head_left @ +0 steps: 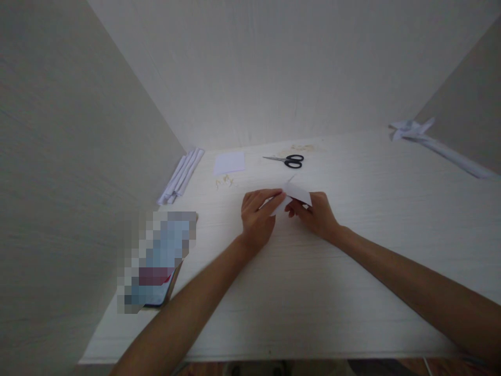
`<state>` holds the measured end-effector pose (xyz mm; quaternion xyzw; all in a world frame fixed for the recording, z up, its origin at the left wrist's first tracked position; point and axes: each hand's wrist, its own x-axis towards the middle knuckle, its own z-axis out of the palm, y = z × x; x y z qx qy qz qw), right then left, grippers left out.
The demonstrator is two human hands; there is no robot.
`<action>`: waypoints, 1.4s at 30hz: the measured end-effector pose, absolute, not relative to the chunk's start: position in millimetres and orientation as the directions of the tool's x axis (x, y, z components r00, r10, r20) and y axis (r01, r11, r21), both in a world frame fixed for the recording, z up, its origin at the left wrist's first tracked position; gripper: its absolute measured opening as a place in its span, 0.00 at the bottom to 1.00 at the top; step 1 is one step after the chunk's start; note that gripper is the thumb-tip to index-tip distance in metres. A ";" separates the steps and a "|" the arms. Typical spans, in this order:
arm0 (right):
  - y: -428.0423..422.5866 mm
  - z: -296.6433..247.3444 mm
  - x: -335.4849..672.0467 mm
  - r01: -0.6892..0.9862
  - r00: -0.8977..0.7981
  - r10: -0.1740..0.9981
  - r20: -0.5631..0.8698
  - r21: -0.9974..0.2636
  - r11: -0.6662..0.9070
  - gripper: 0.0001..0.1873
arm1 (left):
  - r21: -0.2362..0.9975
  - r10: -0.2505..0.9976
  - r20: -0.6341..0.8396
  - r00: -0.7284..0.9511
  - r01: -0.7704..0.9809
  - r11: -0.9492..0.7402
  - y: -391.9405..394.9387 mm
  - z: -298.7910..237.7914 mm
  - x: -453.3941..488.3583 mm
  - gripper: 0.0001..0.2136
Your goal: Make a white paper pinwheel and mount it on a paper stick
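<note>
A small sheet of white paper (pixel 298 192) is held between both hands above the middle of the table, bent or folded into more than one flap. My left hand (pixel 258 215) pinches its left side between thumb and fingers. On the other side, my right hand (pixel 318 214) grips the right edge, with some of its fingers beneath the paper. The exact fold is partly hidden by the fingers. Just beyond the hands lie scissors (pixel 288 160) with black handles, blades pointing left.
A flat square of white paper (pixel 229 163) lies at the back left, with rubber bands (pixel 224 181) in front. Several rolled paper tubes (pixel 180 175) rest by the left wall. Nearer is a blurred phone (pixel 160 261). At the right wall lies a paper stick with folded ends (pixel 442 149).
</note>
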<state>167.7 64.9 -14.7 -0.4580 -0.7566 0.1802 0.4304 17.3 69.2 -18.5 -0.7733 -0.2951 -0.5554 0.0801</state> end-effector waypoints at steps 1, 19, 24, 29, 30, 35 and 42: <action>65.1 -15.0 167.7 0.544 -0.201 0.854 0.479 -0.670 0.505 0.13 | 0.212 0.370 0.906 0.203 0.539 -0.815 69.5 -18.6 17.6 0.14; 66.2 -16.0 167.0 0.561 -0.144 0.893 0.426 -0.708 0.429 0.13 | 0.529 0.629 0.767 0.128 0.430 -0.732 71.0 -15.7 25.1 0.11; 67.2 -16.4 167.4 0.563 -0.147 0.887 0.437 -0.700 0.438 0.14 | 0.530 0.620 0.773 0.131 0.403 -0.746 71.9 -16.9 25.0 0.10; 67.4 -15.7 167.7 0.582 -0.176 0.875 0.452 -0.669 0.462 0.14 | 0.395 0.516 0.838 0.176 0.456 -0.798 74.1 -18.7 23.5 0.11; 67.2 -15.6 167.6 0.580 -0.179 0.872 0.457 -0.667 0.468 0.14 | 0.368 0.496 0.848 0.187 0.467 -0.804 74.3 -18.8 23.2 0.11; 67.6 -15.4 167.8 0.551 -0.170 0.881 0.442 -0.699 0.457 0.14 | 0.274 0.443 0.859 0.255 0.502 -0.820 73.8 -17.0 22.0 0.13; 74.3 -18.6 167.8 0.245 -0.063 0.940 0.335 -0.908 0.339 0.12 | 0.303 0.482 0.838 0.257 0.515 -0.802 72.5 -17.2 21.3 0.16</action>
